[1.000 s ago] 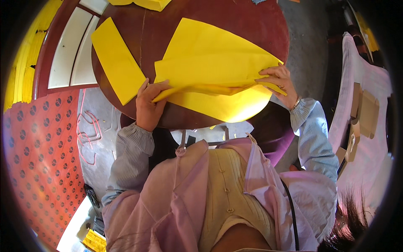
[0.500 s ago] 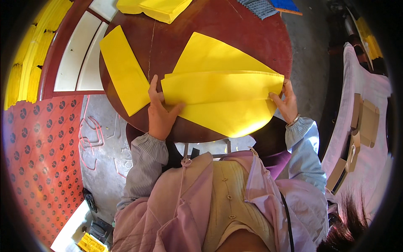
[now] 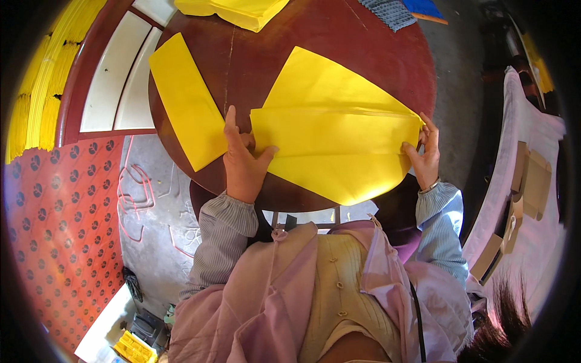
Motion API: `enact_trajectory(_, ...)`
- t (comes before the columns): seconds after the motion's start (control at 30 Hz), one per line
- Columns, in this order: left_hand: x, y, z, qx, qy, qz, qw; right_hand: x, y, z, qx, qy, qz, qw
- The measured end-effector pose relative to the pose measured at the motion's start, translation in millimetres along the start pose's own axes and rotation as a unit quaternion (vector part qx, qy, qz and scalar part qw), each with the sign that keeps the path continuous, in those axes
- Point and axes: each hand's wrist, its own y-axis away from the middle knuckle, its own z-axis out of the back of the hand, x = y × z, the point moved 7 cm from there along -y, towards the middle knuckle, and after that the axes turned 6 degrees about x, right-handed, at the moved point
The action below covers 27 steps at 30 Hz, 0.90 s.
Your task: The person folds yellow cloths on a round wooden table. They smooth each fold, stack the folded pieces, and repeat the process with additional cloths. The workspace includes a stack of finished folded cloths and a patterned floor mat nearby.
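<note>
A large sheet of yellow paper, with a folded band across its middle, lies over the near part of the round dark-red table. Its near edge reaches past the table rim. My left hand grips the sheet's left end, thumb on top and index finger pointing up. At the right end, my right hand pinches the paper between thumb and fingers. Some fingertips of both hands are hidden by the paper. Left of it lies a narrow folded yellow paper strip, close to my left hand's fingers.
At the table's far side are a yellow paper stack, a grey textured cloth and a blue item. White-fronted drawers stand at left. Opened cardboard boxes rest on a pink cloth at right. Red cord lies on the floor.
The view has shifted, so everything sits slightly further right and lower. The folded band now lies flatter and wider toward me, with both hands still at the sheet's ends.
</note>
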Motion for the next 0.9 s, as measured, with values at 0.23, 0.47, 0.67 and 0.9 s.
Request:
enact_trajectory(0.23, -6, -1, 0, 0.007, -0.029, 0.025, 0.999, -6, 3, 2, -0.010, 0.028, -0.019, 0.999)
enact_trajectory(0.47, -49, 8, -1, -0.067, -0.243, -0.133, 0.959, 3, 3, 1, 0.005, 0.054, -0.027, 0.998)
enact_trajectory(0.67, -62, 2, -52, 0.023, -0.162, -0.275, 0.948, 10, 3, 0, 0.006, 0.053, -0.041, 0.998)
enact_trajectory(0.9, -62, 3, -88, 0.000, -0.169, -0.218, 0.961, 2, 4, -2, 0.000, 0.031, -0.047, 0.998)
